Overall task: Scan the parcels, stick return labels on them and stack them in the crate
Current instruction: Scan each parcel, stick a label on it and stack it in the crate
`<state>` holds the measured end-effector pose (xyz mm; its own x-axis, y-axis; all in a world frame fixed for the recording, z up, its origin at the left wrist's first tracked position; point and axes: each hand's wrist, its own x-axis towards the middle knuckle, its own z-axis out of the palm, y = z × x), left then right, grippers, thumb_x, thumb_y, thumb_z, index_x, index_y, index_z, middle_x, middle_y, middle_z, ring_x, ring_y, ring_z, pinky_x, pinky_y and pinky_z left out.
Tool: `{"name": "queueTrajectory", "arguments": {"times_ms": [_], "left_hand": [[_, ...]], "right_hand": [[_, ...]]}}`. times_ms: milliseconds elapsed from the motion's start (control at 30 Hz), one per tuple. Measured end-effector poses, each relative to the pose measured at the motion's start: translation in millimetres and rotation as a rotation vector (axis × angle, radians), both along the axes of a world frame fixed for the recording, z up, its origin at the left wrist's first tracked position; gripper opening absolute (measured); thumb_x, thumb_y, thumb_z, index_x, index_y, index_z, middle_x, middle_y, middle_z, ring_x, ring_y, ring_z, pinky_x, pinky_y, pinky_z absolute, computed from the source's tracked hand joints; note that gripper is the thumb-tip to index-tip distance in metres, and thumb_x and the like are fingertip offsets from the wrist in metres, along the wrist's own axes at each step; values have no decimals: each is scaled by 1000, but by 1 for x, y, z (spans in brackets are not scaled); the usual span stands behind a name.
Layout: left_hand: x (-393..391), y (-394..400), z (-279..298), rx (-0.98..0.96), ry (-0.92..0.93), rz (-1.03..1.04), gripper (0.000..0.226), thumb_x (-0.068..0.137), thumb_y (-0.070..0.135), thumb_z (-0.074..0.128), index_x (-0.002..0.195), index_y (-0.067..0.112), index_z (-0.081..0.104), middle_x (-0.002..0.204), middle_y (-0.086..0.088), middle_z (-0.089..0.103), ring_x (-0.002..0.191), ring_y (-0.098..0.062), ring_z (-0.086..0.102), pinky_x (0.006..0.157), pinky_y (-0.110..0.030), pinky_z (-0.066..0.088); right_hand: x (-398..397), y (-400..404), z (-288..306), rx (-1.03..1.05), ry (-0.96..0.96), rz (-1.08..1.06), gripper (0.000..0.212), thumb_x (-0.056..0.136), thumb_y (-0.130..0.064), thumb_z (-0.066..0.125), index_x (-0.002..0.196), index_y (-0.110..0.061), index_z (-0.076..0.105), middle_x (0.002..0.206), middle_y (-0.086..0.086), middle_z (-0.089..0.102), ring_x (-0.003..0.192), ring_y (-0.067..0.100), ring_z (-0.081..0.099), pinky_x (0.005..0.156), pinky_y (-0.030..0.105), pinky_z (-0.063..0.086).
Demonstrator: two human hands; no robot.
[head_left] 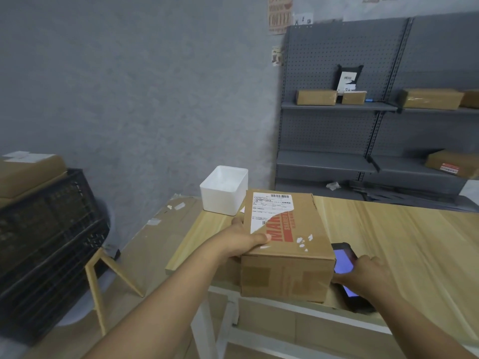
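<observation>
At nine o'clock the black crate (pixel 49 229) sits on a stool, with a brown parcel (pixel 28 174) rising above its rim, so at least one box seems already stacked, though whether it bears a return label I cannot tell; a flattened sheet of cardboard (pixel 158 229) leans between crate and table; the left hand (pixel 243 242) grips the near-left edge of the cardboard parcel (pixel 285 244), thumb laid across the top and fingers curled under, holding it at the table's left end; at twelve o'clock from it an open white tub (pixel 224 189) stands on the wooden table (pixel 401 242); the parcel's top carries a white shipping label (pixel 269 206) with a barcode, one corner peeled or torn, its small print too fine to read, and red lettering of which only "MAN" and part of a second line are legible; at three o'clock from the parcel the right hand (pixel 363 274) rests on the handheld scanner (pixel 344 265) lying flat with its screen lit blue, fingers curled over its edge as if taking hold; I judge this parcel to be at the scanning step, with labelling and stacking still to come; at one o'clock the grey shelving (pixel 337 107) holds several more brown boxes, perhaps still waiting; a wall sign (pixel 279 15) above reads "COFFEE".
</observation>
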<state>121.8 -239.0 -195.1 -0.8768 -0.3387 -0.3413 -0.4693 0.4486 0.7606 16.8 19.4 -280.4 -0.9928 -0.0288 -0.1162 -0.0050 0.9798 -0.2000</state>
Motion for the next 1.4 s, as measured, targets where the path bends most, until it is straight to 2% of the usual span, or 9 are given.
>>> {"name": "queueTrajectory", "arguments": {"times_ms": [100, 200, 367, 533, 733, 900, 1067, 1200, 1400], "left_hand": [[-3, -3, 2, -33, -53, -26, 93, 77, 55, 69, 146, 18, 19, 119, 7, 56, 104, -19, 61, 82, -34, 55], [-9, -9, 9, -30, -105, -27, 85, 78, 62, 64, 141, 18, 28, 108, 4, 60, 90, -20, 67, 71, -36, 60], [-31, -29, 18, -137, -8, 21, 54, 89, 61, 48, 120, 16, 49, 108, -2, 59, 99, -23, 60, 78, -35, 55], [-72, -49, 28, -80, 107, 78, 31, 95, 43, 49, 74, 20, 52, 90, -3, 57, 90, -26, 62, 79, -32, 52], [-137, -63, 31, -33, 213, 92, 20, 93, 34, 54, 98, 16, 61, 105, -8, 69, 99, -24, 67, 88, -38, 55], [-186, -64, 23, -58, 176, 61, 17, 89, 26, 53, 99, 18, 64, 102, -10, 70, 100, -27, 67, 91, -40, 54], [-216, -71, 10, -55, 166, 27, 8, 92, 22, 54, 91, 22, 62, 102, -11, 68, 97, -26, 67, 88, -38, 53], [-229, -75, 2, -55, 156, 18, 9, 93, 21, 54, 96, 23, 62, 106, -12, 68, 100, -26, 67, 90, -39, 51], [-238, -78, -6, -52, 166, 1, 13, 93, 22, 54, 101, 27, 62, 104, -3, 67, 98, -18, 67, 84, -32, 51]], "right_hand": [[-6, -2, 2, 82, -50, 35, 71, 74, -68, 57, 118, -14, 48, 97, 0, 44, 100, 18, 43, 82, 27, 35], [-19, -6, 8, -34, -81, -2, 75, 81, -63, 50, 132, -10, 41, 131, 11, 44, 124, 29, 39, 100, 35, 33], [-48, -23, 35, -296, -26, 5, 68, 89, -51, 53, 140, -8, 39, 142, 19, 40, 124, 36, 45, 100, 40, 40], [-83, -38, 57, -586, -140, 114, 44, 91, -41, 57, 125, -13, 54, 131, 10, 53, 108, 24, 52, 86, 35, 41], [-141, -67, 62, -601, -168, 246, 23, 93, -33, 54, 108, -17, 61, 117, 4, 58, 106, 21, 53, 90, 37, 45], [-185, -99, 48, -552, -209, 364, 27, 90, -22, 62, 104, 0, 66, 105, 18, 65, 103, 32, 59, 90, 38, 45], [-217, -146, 25, -411, -240, 511, 27, 82, -29, 70, 104, -15, 69, 108, 2, 69, 96, 20, 64, 85, 30, 48], [-236, -177, 10, -330, -239, 635, 51, 72, -44, 78, 113, -16, 65, 109, 1, 67, 94, 17, 62, 81, 30, 51], [-249, -208, -2, -200, -163, 813, 49, 65, -54, 79, 98, -27, 54, 98, -4, 51, 90, 11, 45, 64, 21, 31]]}}
